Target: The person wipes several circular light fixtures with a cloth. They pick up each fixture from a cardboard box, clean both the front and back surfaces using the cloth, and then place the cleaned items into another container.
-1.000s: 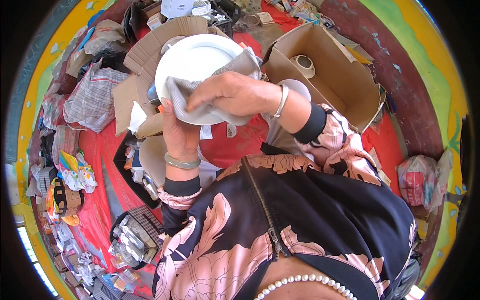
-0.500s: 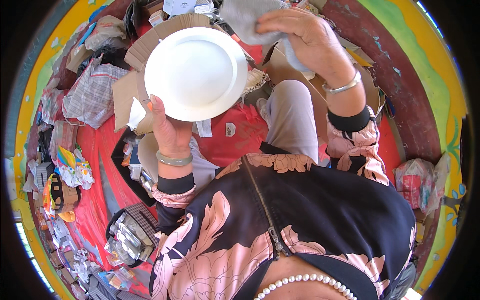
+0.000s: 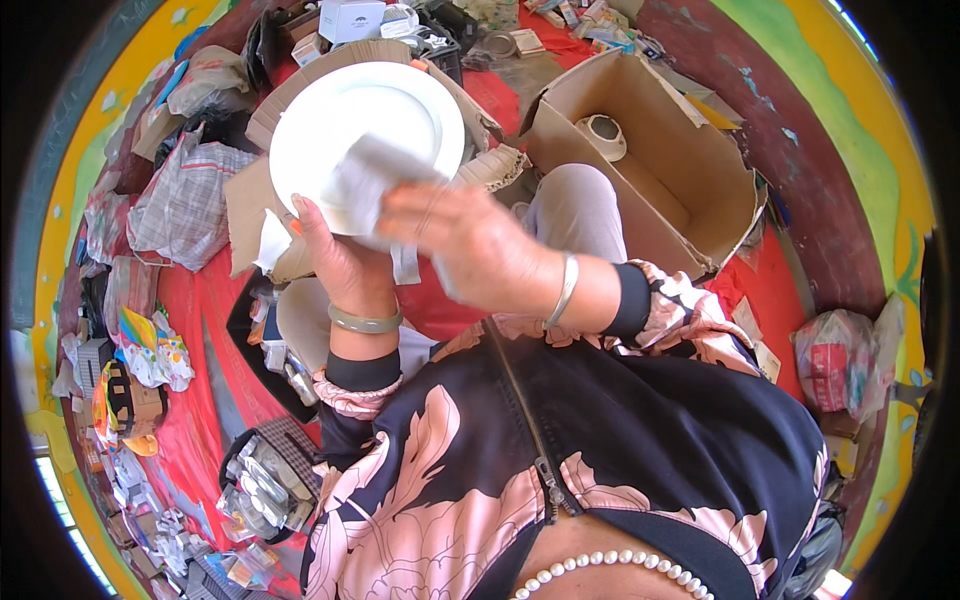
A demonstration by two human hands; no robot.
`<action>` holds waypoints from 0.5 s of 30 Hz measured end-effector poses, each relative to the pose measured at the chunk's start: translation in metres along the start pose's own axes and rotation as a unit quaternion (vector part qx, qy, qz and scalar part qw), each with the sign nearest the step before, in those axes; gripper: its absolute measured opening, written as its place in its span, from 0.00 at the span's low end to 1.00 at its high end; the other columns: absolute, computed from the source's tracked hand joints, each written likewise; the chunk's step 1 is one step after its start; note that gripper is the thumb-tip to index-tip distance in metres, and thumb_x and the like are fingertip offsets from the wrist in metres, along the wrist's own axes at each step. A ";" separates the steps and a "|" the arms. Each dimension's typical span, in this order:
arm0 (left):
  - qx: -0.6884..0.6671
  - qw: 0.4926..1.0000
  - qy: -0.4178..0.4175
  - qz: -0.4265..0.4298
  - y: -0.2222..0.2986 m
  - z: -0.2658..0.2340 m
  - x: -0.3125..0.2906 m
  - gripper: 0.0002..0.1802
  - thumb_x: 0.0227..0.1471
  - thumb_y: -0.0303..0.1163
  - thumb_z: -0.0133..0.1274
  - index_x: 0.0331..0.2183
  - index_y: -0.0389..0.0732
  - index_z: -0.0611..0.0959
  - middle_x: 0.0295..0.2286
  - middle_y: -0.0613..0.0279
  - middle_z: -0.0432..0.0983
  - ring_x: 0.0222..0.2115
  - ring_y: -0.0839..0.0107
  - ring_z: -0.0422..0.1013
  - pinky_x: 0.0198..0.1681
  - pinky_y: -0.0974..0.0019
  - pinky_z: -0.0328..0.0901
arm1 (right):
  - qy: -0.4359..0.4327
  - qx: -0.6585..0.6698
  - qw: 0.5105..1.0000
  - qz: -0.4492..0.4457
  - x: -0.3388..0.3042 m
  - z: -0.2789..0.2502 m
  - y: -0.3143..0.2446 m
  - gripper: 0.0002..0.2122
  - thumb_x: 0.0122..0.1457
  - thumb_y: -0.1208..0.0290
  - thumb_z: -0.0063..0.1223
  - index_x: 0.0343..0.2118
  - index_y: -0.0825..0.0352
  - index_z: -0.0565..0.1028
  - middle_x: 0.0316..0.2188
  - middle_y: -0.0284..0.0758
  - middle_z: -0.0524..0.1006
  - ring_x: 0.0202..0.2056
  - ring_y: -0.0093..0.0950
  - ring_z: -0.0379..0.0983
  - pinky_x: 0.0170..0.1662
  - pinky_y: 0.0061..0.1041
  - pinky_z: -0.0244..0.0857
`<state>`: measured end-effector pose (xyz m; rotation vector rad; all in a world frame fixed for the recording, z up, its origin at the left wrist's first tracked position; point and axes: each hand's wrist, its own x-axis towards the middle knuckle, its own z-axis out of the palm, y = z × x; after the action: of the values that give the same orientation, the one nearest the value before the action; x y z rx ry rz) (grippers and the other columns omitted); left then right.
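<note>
A round white plate point(image 3: 340, 105) with a wide rim is held up before me. My left hand point(image 3: 345, 262) grips its lower left edge, with the thumb over the rim and the other fingers hidden behind. Over the lower right part of the plate, my right hand point(image 3: 465, 235) presses a grey cloth point(image 3: 375, 175). Both the cloth and the right fingers are blurred by motion. The cloth covers part of the plate's face and rim.
An open cardboard box point(image 3: 655, 165) with a small white round object point(image 3: 603, 137) inside stands at the far right. Another torn cardboard box point(image 3: 250, 205) lies behind the plate. A checked bag point(image 3: 190, 185) and a basket of small packages point(image 3: 265, 475) are at the left, on red sheeting.
My right hand has swung down and left with the cloth, from above the right-hand box onto the plate. The plate has shifted slightly left.
</note>
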<state>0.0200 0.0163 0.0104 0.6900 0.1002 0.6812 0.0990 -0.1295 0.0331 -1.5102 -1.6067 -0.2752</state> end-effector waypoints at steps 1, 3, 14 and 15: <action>-0.014 0.999 -0.005 -0.036 0.003 0.001 0.000 0.37 0.51 0.56 0.49 0.53 0.40 0.63 0.50 0.58 0.62 0.50 0.65 0.61 0.49 0.59 0.61 | -0.019 0.057 0.997 -0.053 0.001 0.007 -0.004 0.23 0.39 0.86 0.47 0.43 0.67 0.74 0.47 0.43 0.72 0.50 0.41 0.66 0.49 0.36 0.62; 0.054 0.994 0.099 0.010 0.006 0.021 -0.006 0.40 0.49 0.59 0.49 0.54 0.41 0.62 0.50 0.56 0.62 0.48 0.63 0.63 0.51 0.58 0.61 | -0.157 0.260 0.953 -0.021 -0.006 0.010 -0.019 0.19 0.45 0.86 0.47 0.43 0.70 0.73 0.44 0.43 0.73 0.49 0.39 0.68 0.50 0.33 0.63; 0.096 0.975 0.049 0.196 0.059 -0.007 0.001 0.47 0.40 0.57 0.58 0.57 0.45 0.59 0.55 0.51 0.56 0.55 0.48 0.56 0.50 0.34 0.59 | 0.052 0.471 0.782 0.405 0.000 -0.057 0.039 0.17 0.58 0.78 0.44 0.52 0.66 0.69 0.40 0.35 0.75 0.39 0.21 0.71 0.44 0.21 0.67; 0.091 0.974 0.048 0.201 0.060 -0.009 0.001 0.47 0.40 0.56 0.58 0.57 0.45 0.59 0.55 0.51 0.56 0.55 0.47 0.55 0.50 0.33 0.58 | 0.102 0.542 0.704 0.448 0.005 -0.062 0.041 0.17 0.59 0.76 0.44 0.52 0.69 0.68 0.41 0.36 0.75 0.39 0.23 0.72 0.44 0.22 0.67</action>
<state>-0.0148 0.0561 0.0402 0.8630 0.1143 1.1057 0.1628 -0.1592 0.0563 -1.0170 -0.4317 0.8936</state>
